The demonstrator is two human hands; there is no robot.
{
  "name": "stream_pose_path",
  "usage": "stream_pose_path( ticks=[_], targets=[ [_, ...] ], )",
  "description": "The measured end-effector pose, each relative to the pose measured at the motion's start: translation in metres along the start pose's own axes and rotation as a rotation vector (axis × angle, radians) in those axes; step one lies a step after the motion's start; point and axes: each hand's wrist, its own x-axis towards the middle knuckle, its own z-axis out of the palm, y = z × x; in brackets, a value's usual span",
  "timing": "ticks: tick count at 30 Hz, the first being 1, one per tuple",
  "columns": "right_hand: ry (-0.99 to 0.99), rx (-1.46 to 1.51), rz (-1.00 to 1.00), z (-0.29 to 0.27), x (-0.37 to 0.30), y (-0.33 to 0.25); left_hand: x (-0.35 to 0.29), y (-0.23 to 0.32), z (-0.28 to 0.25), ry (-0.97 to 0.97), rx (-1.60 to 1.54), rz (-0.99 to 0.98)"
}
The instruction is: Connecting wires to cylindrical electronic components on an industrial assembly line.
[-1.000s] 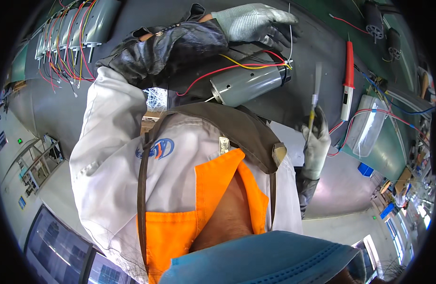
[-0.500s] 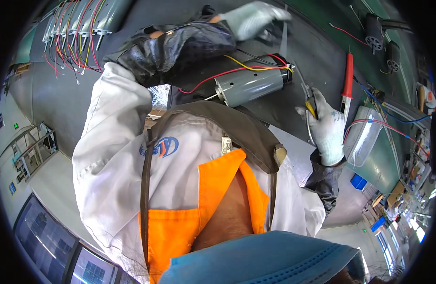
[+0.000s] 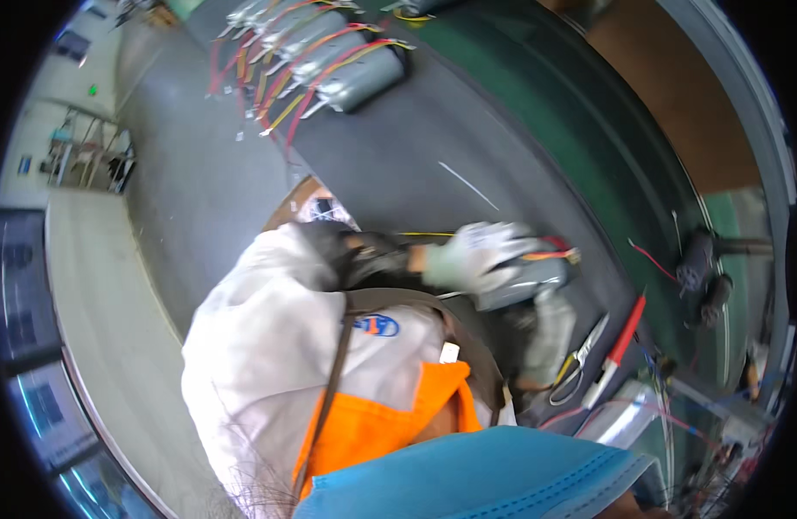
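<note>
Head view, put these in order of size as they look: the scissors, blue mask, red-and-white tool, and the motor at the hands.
1. Blue mask, close to the camera
2. Grey motor, partly hidden
3. Red-and-white tool, longer than the scissors
4. Scissors

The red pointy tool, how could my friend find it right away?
On the dark worktop, find the grey motor by the gloved right hand. To that hand's right lie scissors, then the pointy tool. Unlike the silver-and-yellow scissors, it's one straight stick, part red, part white.
</note>
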Motion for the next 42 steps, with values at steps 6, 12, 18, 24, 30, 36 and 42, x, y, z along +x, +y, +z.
stream_pose_path(
  ticks=[6,12,18,24,30,36,42],
  targets=[
    [0.212,-0.137,-0.456,-0.027,0.132,-0.028,0.185,-0.081,0.047,0.293,0.170,-0.397],
    [0.607,-0.102,-0.270,-0.060,-0.006,-0.019,0.157,-0.110,-0.014,-0.103,-0.550,-0.545],
    [1.208,-0.279,-0.397,-0.174,-0.067,-0.023,0.084,-0.048,-0.028,-0.290,-0.852,-0.735],
    [0.479,-0.263,-0.117,-0.112,-0.017,-0.088,0.077,-0.024,-0.007,-0.585,-1.375,-0.772],
    [0.001,-0.852,-0.365,-0.059,0.015,0.000,0.101,0.006,-0.024,-0.492,-1.015,-0.780],
    [0.233,-0.239,-0.546,0.001,-0.015,-0.026,0.098,0.019,-0.016,-0.081,-1.309,-0.739],
    [0.349,-0.130,-0.602,0.024,-0.003,-0.034,0.097,0.029,-0.002,-0.010,-1.248,-0.704]
  ],
)
